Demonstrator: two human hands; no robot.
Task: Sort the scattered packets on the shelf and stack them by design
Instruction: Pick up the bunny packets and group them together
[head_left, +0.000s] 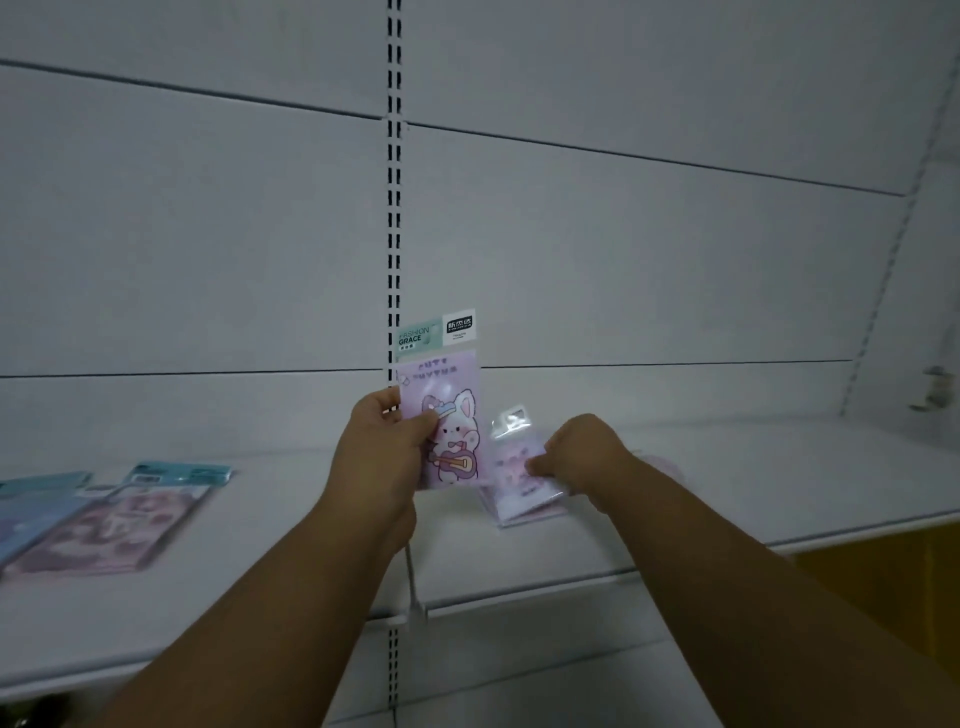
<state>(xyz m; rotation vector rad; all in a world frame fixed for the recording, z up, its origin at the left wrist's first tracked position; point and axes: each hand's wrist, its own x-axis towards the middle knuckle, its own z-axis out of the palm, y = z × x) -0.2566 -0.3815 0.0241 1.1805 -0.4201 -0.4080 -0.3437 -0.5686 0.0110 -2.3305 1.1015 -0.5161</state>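
Packets (111, 514) lie left on shelf (727, 467), both hands gripping others.

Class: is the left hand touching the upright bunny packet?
Touching. The head view shows the left hand pinching the bunny packet, thumb pressed on its front and fingers wrapped behind its left edge.

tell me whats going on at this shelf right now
A person is sorting packets. The left hand holds a purple bunny-with-guitar packet upright above the white shelf. The right hand grips a similar purple packet lying tilted on the shelf. Two stacks of packets sit at the far left.
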